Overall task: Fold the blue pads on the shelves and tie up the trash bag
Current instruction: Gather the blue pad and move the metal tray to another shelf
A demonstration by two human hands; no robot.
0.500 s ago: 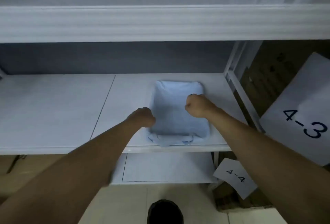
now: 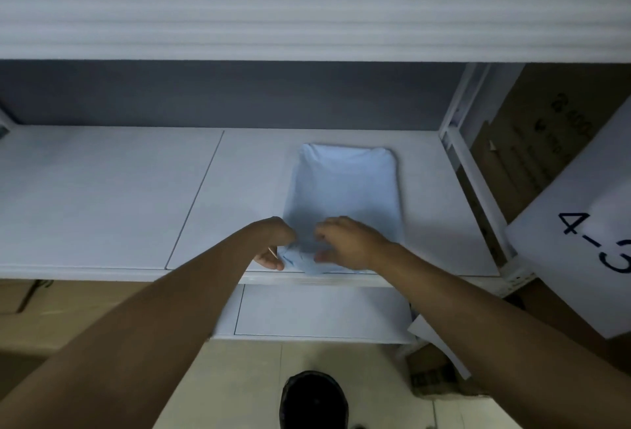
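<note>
- A light blue pad [image 2: 345,189], folded into a long rectangle, lies on the white shelf [image 2: 102,196], right of the shelf's middle seam, its far end rounded and its near end bunched at the shelf's front edge.
- The left hand [image 2: 275,246] sits at the pad's near left corner, fingers curled, thumb underneath, gripping the crumpled near edge.
- The right hand [image 2: 348,244] rests on the pad's near end just beside the left, fingers bent down onto the cloth; whether it pinches the fabric or only presses it, I cannot tell.
- Both bare forearms reach in from the near side.
- A lower shelf [image 2: 324,312] shows beneath, and a dark shoe [image 2: 312,401] stands on the tiled floor [image 2: 239,377].
- To the right, a white sign [image 2: 580,251] reading "4-3" leans against brown cardboard boxes [image 2: 532,141].
</note>
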